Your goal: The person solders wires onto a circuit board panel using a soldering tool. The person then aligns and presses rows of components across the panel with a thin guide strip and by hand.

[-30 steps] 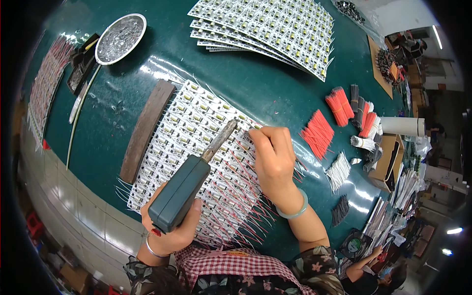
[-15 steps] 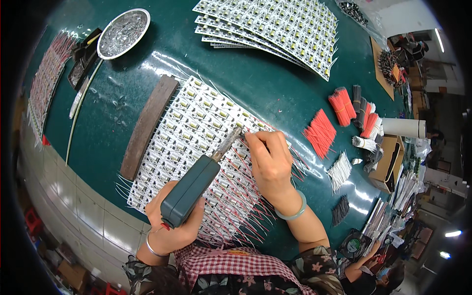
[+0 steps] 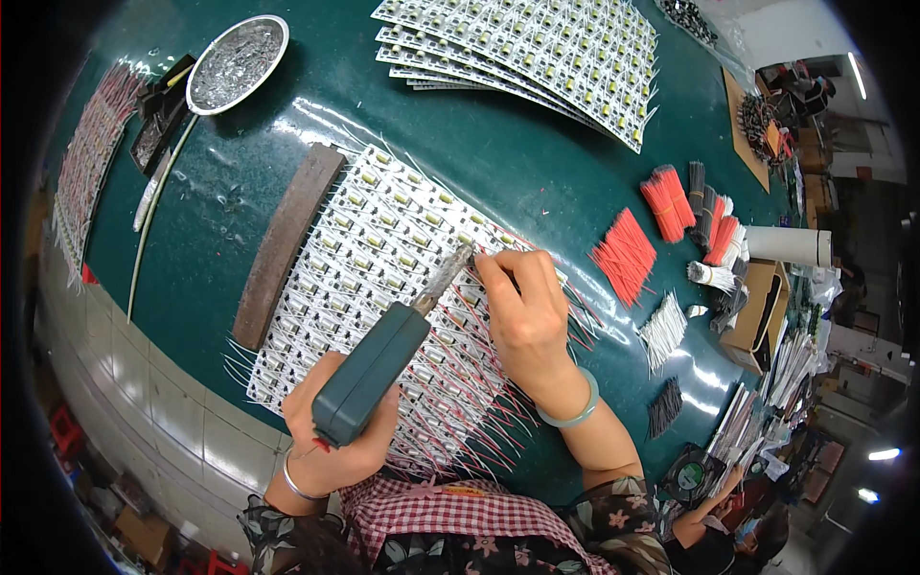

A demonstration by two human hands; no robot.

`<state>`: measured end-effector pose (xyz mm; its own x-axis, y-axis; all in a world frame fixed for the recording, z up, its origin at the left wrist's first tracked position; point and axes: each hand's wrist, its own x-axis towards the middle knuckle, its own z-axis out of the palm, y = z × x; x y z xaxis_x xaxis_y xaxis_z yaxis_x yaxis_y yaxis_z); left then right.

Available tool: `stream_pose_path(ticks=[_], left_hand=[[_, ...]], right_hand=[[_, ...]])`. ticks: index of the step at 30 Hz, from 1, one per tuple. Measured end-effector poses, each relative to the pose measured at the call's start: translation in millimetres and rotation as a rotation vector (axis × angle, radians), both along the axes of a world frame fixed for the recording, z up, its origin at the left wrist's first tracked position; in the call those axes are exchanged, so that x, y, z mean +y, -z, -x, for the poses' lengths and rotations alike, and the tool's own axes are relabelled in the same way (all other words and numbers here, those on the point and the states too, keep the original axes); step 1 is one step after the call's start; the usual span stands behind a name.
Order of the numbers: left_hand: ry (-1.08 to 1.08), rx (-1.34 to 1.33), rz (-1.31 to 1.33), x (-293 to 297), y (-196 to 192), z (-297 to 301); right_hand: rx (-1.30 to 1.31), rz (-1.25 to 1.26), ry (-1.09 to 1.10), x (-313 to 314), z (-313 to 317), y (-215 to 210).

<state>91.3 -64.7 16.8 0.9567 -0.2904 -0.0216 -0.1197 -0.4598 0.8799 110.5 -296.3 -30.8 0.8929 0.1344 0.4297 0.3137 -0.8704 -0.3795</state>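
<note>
My left hand (image 3: 335,431) is wrapped round a dark green soldering gun (image 3: 369,374), its metal tip pointing up and right. The tip touches or nearly touches a panel of small white circuit boards (image 3: 335,259), close to its upper right edge. Beside that tip my right hand (image 3: 527,311) is closed in a pinch on a thin red wire, mostly hidden by the fingers. Rows of red and white wires stick out from the panel's lower right part. Along the panel's left side lies a dark flat bar (image 3: 287,249).
A stack of similar panels (image 3: 537,57) lies at the far side. Bundles of red wires (image 3: 623,257), white wires (image 3: 663,333) and black wires (image 3: 664,407) are on the right. A metal bowl of scraps (image 3: 240,67) stands upper left, near a wired panel (image 3: 91,163). A co-worker's arm (image 3: 709,508) shows lower right.
Almost nothing differs. The fingertips of my right hand and the soldering gun's tip have shifted very slightly; both holds are the same.
</note>
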Motion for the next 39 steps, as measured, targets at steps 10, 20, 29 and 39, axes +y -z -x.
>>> stream_pose_path(ticks=[10, 20, 29, 39], left_hand=[[-0.087, -0.052, 0.08, 9, 0, 9], [-0.072, 0.008, 0.1, 17, 5, 18], [-0.007, -0.107, 0.037, 16, 5, 15], [0.005, -0.12, 0.003, 16, 7, 16]], right_hand=[[0.009, 0.001, 0.006, 0, 1, 0], [-0.004, -0.096, -0.011, 10, 13, -3], [-0.008, -0.097, -0.023, 11, 14, 5], [-0.003, -0.081, -0.027, 11, 13, 5]])
